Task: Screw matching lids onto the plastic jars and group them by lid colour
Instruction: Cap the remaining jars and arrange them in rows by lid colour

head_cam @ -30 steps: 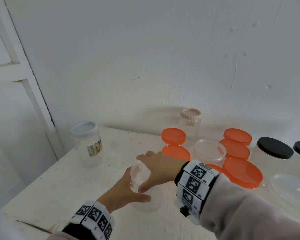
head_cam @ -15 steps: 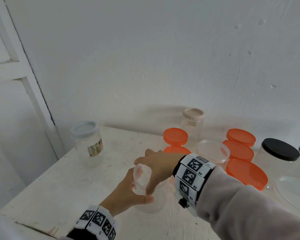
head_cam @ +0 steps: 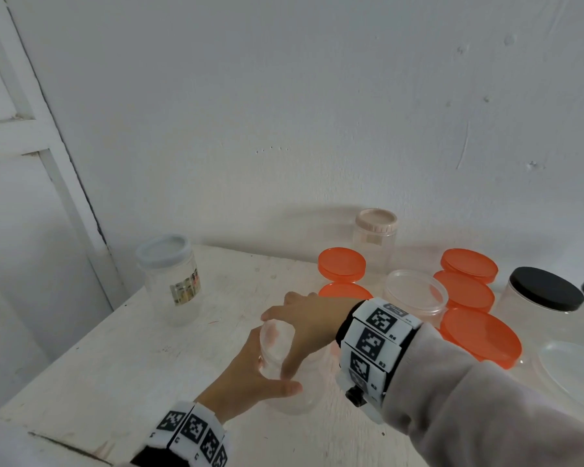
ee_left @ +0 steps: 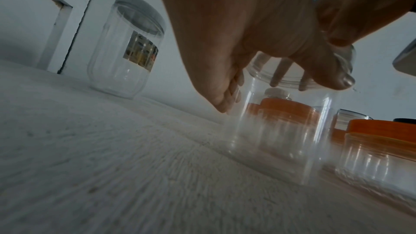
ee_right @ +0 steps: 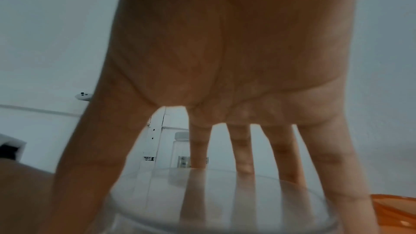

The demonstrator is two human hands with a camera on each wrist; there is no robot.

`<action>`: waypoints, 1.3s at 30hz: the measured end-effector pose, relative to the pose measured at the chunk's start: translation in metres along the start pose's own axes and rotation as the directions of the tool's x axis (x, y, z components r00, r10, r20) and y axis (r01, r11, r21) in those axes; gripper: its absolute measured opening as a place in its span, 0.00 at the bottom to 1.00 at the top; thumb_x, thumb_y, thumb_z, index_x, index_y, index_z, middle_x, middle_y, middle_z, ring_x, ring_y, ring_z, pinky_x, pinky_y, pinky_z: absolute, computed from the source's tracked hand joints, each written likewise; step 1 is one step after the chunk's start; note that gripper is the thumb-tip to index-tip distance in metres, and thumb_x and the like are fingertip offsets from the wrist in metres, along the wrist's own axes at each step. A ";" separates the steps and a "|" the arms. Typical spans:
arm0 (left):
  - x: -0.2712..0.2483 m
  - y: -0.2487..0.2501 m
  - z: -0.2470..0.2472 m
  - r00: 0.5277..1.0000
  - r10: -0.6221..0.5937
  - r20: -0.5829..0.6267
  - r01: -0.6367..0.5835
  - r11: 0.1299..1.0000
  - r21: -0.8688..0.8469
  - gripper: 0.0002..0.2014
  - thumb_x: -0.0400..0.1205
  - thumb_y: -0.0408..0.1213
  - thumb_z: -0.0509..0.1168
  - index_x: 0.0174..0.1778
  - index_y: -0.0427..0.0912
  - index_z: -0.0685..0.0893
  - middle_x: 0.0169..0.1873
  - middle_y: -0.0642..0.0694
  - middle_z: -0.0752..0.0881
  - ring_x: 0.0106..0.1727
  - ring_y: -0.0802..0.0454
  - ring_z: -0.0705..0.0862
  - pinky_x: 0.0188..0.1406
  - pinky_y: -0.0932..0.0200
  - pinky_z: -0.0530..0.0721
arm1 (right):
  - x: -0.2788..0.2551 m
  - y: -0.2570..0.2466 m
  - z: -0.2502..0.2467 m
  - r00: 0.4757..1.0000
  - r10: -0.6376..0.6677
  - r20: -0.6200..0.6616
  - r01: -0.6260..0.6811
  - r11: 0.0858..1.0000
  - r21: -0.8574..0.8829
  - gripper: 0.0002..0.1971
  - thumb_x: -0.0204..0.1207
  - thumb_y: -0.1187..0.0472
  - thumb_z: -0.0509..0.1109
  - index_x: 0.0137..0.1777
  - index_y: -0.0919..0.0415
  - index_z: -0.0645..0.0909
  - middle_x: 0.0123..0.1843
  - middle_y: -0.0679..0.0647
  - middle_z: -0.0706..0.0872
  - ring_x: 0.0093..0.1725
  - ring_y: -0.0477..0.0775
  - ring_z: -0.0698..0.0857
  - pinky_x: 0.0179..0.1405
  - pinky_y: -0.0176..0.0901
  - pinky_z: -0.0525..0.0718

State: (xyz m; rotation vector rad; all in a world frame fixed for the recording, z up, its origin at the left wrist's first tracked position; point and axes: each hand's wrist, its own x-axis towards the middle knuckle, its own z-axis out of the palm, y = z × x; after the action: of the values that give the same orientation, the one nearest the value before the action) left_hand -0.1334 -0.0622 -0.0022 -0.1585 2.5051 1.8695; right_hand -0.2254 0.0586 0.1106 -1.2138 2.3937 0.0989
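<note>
My left hand (head_cam: 246, 382) grips the jar (ee_left: 281, 131), my right hand (head_cam: 312, 326) clasps its lid (head_cam: 273, 342), on a scuffed white surface (head_cam: 149, 358) against a white wall (head_cam: 284, 112)

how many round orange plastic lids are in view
5. One at back left, one behind the right hand, two stacked-looking at back right, one large nearest. More may be hidden.
</note>
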 end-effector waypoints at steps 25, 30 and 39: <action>-0.005 0.010 0.004 0.997 0.078 0.005 -0.077 0.997 -0.026 0.44 0.61 0.46 0.82 0.70 0.65 0.65 0.67 0.67 0.76 0.67 0.71 0.75 0.59 0.71 0.78 | -0.007 -0.004 -0.004 0.991 0.130 -0.017 -0.131 0.990 -0.046 0.47 0.64 0.28 0.72 0.78 0.50 0.61 0.70 0.56 0.72 0.65 0.60 0.76 0.48 0.51 0.73; -0.004 0.006 0.005 0.998 0.045 -0.046 -0.043 0.997 0.059 0.44 0.67 0.44 0.81 0.71 0.64 0.59 0.71 0.65 0.69 0.74 0.66 0.69 0.70 0.69 0.68 | -0.007 -0.008 -0.009 0.996 0.026 0.086 -0.021 0.998 -0.062 0.51 0.64 0.44 0.81 0.82 0.37 0.52 0.72 0.52 0.67 0.70 0.61 0.71 0.64 0.61 0.77; -0.012 0.025 0.008 0.975 0.217 0.056 -0.215 0.976 -0.039 0.40 0.70 0.35 0.79 0.59 0.87 0.70 0.62 0.80 0.76 0.64 0.78 0.74 0.52 0.83 0.74 | -0.003 -0.008 0.003 0.990 0.108 -0.086 -0.116 0.988 -0.098 0.45 0.65 0.24 0.66 0.76 0.51 0.66 0.67 0.57 0.72 0.62 0.61 0.77 0.47 0.50 0.71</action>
State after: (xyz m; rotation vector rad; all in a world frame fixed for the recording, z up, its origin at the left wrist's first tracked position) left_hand -0.1243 -0.0472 0.0200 0.1747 2.5421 1.9577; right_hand -0.2166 0.0573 0.1103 -1.1469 2.5546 0.2146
